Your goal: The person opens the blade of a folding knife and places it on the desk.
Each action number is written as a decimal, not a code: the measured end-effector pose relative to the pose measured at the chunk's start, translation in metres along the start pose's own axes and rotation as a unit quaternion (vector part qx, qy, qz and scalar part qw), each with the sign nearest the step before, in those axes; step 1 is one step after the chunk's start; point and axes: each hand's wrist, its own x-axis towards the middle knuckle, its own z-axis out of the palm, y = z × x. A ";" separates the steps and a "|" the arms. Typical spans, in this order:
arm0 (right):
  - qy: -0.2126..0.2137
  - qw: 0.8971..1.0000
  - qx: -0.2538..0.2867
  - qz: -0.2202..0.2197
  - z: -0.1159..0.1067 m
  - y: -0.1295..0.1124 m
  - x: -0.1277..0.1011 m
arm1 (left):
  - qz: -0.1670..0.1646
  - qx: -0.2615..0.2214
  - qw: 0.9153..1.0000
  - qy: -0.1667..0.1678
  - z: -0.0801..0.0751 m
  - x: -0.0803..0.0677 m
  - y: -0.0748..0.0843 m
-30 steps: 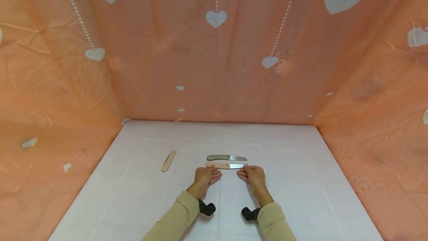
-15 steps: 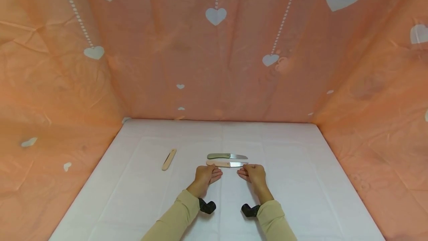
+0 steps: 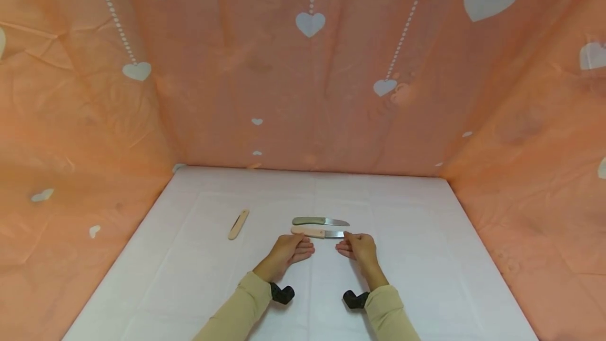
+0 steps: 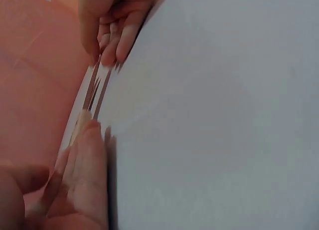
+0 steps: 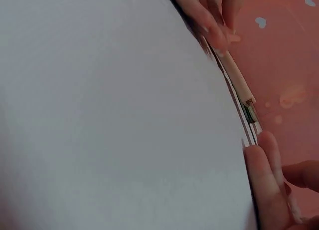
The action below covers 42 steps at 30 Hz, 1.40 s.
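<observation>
Lying flat, beige-handled knife [image 3: 318,233], short steel blade.

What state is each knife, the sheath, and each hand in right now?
Beige knife: flat on the table, unsheathed, blade pointing right.
Green knife: flat, unsheathed, untouched, just behind the beige one.
Sheath: lying alone to the left.
Left hand: fingers at the beige handle.
Right hand: fingertips at the blade tip.
</observation>
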 end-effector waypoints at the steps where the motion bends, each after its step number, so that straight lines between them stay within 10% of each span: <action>1: 0.001 1.000 0.001 -0.002 -0.001 0.000 -0.001 | 0.001 0.005 1.000 -0.007 -0.003 -0.001 0.001; 5: 0.003 1.000 -0.009 -0.012 -0.003 0.000 -0.004 | 0.037 0.050 0.998 -0.014 -0.015 -0.006 0.007; 15: -0.089 0.995 -0.026 -0.037 0.027 -0.013 -0.004 | 0.145 0.172 0.969 0.102 -0.051 -0.011 0.057; 23: -0.220 0.974 -0.019 -0.056 0.078 -0.016 -0.006 | 0.176 0.357 0.895 0.201 -0.092 -0.029 0.079; 33: -0.259 0.966 -0.019 0.001 0.143 -0.017 -0.012 | 0.161 0.444 0.848 0.239 -0.131 -0.039 0.069; 42: -0.248 0.963 0.058 0.085 0.189 -0.014 -0.010 | 0.146 0.434 0.865 0.204 -0.144 -0.032 0.060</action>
